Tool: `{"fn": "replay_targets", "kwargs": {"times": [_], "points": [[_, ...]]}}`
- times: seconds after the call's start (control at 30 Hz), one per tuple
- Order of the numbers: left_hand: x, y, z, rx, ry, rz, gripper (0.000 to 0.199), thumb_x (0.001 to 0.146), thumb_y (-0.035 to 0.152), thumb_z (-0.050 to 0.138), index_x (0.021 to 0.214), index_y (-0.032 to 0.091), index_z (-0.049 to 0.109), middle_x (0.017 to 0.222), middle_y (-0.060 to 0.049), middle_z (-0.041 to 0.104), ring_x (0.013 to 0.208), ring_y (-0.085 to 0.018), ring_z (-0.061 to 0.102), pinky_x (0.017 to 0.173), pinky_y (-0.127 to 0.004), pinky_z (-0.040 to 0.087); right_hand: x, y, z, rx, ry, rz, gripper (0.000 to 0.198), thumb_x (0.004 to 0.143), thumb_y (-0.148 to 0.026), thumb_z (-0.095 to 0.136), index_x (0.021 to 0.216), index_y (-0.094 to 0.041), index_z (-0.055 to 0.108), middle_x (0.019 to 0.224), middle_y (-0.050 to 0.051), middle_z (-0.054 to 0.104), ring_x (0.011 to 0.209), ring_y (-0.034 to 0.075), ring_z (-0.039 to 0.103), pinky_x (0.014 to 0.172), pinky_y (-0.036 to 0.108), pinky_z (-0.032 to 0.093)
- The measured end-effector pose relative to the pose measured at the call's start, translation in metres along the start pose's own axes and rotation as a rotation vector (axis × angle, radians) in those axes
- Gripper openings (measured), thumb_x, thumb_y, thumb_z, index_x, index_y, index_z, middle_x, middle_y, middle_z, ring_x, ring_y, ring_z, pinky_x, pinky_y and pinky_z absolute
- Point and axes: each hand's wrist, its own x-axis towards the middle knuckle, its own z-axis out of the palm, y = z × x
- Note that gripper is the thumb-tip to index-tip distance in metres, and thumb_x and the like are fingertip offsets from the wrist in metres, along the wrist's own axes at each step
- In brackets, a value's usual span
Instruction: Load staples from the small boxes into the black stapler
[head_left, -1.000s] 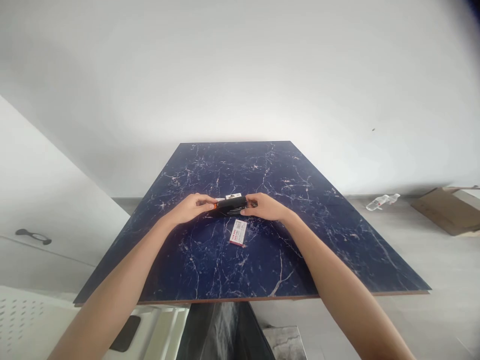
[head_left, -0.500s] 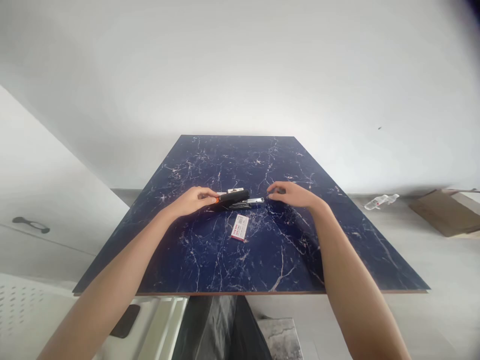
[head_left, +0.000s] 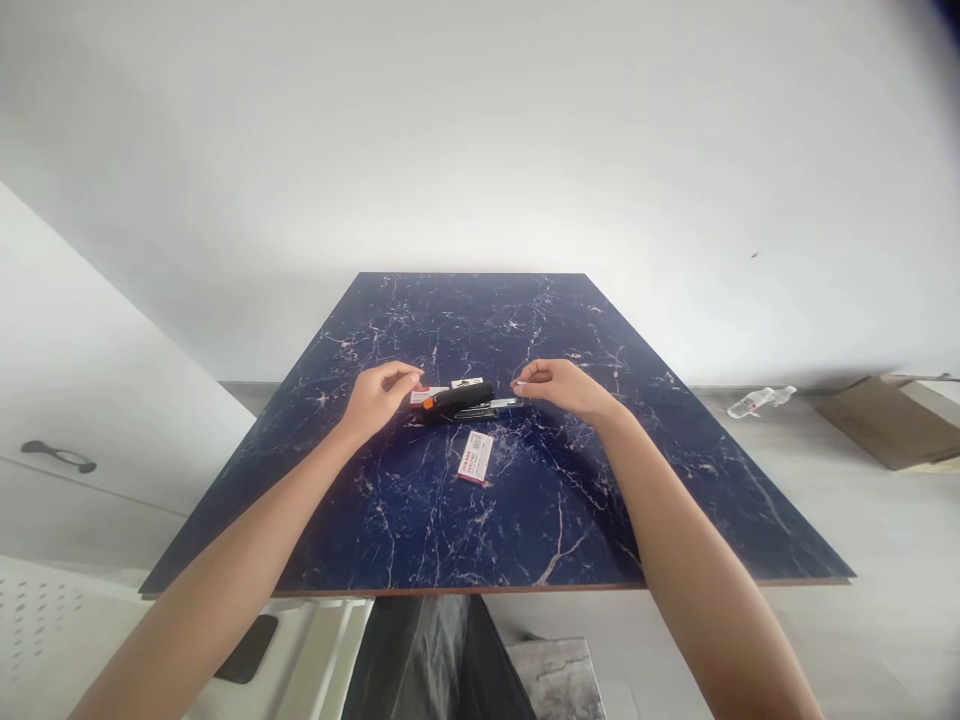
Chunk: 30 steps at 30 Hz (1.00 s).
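A black stapler point(head_left: 465, 398) with an orange part at its left end lies on the dark blue marbled table point(head_left: 480, 330). Its metal staple tray point(head_left: 501, 404) sticks out to the right. My left hand point(head_left: 381, 400) is off the stapler, just left of it, thumb and forefinger slightly apart and holding nothing I can see. At the tray's right end, my right hand point(head_left: 562, 386) pinches a small pale strip, too small to make out fully. A white and red box point(head_left: 476, 457) lies in front of the stapler. Behind it, another white and red box point(head_left: 424, 394) is partly hidden.
The table's front edge point(head_left: 420, 592) is close to me, and a white wall point(head_left: 480, 150) stands behind. On the floor at right lie a clear plastic bottle point(head_left: 756, 402) and a cardboard box point(head_left: 881, 420). A white cabinet with a dark handle point(head_left: 58, 456) is at left.
My left hand has let go of the stapler's left end and moved slightly left and away. My right hand has moved left to the tray's end, its fingertips now pinched together.
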Motion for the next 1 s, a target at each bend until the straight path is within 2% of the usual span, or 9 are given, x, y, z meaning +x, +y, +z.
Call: {"fn": "replay_targets", "kwargs": {"times": [0.13,0.23,0.43,0.63,0.7,0.8,1.0], "points": [[0.003,-0.002,-0.002,-0.021,0.110,-0.019,0.026,0.089,0.040,0.061,0.096,0.020,0.077,0.085,-0.003,0.078,0.084,-0.023,0.072,0.082,-0.034,0.053,0.000,-0.004,0.005,-0.071,0.013,-0.028,0.023,0.077,-0.041,0.077,0.090,-0.022,0.071,0.097,0.005,0.078,0.089,0.023,0.072,0.087,0.037,0.054],[0.002,-0.001,-0.002,-0.034,0.098,-0.018,0.025,0.089,0.038,0.061,0.096,0.020,0.077,0.085,-0.003,0.077,0.086,-0.023,0.072,0.082,-0.033,0.053,0.000,-0.005,0.008,-0.065,0.010,-0.019,0.022,0.076,-0.040,0.078,0.088,-0.022,0.073,0.093,0.005,0.078,0.085,0.022,0.072,0.086,0.037,0.054],[0.000,0.000,0.001,-0.004,0.032,-0.029,0.029,0.091,0.042,0.060,0.098,0.020,0.077,0.092,-0.005,0.078,0.086,-0.023,0.070,0.084,-0.035,0.053,-0.002,-0.009,0.009,-0.062,0.041,-0.003,0.022,0.080,-0.040,0.075,0.095,-0.024,0.079,0.106,0.006,0.077,0.097,0.024,0.071,0.093,0.040,0.055],[0.001,-0.002,0.001,-0.027,0.020,-0.029,0.030,0.091,0.044,0.060,0.099,0.021,0.077,0.092,-0.005,0.078,0.089,-0.024,0.071,0.087,-0.037,0.053,-0.003,-0.014,0.018,-0.103,0.034,-0.108,0.002,0.073,-0.023,0.076,0.075,-0.023,0.077,0.105,0.002,0.078,0.091,0.021,0.072,0.088,0.033,0.056],[0.001,-0.003,0.001,-0.027,0.013,-0.037,0.029,0.091,0.043,0.060,0.099,0.021,0.077,0.092,-0.006,0.078,0.090,-0.025,0.071,0.087,-0.037,0.053,-0.003,-0.013,0.021,-0.120,0.002,-0.161,0.002,0.073,-0.020,0.076,0.072,-0.022,0.076,0.102,0.000,0.078,0.091,0.020,0.072,0.087,0.030,0.056],[0.001,-0.004,0.001,-0.021,0.000,-0.047,0.029,0.091,0.043,0.061,0.099,0.022,0.078,0.095,-0.006,0.078,0.091,-0.025,0.071,0.088,-0.037,0.053,-0.003,-0.011,0.023,-0.157,-0.029,-0.202,0.005,0.074,-0.018,0.075,0.075,-0.023,0.075,0.097,-0.001,0.078,0.090,0.019,0.073,0.086,0.029,0.055],[0.001,-0.004,0.002,-0.027,-0.002,-0.029,0.029,0.091,0.043,0.060,0.099,0.021,0.078,0.095,-0.005,0.078,0.090,-0.024,0.071,0.087,-0.036,0.053,-0.003,-0.011,0.024,-0.267,-0.019,-0.178,0.018,0.076,-0.019,0.075,0.093,-0.026,0.076,0.097,-0.001,0.078,0.091,0.020,0.073,0.084,0.031,0.055]]}}
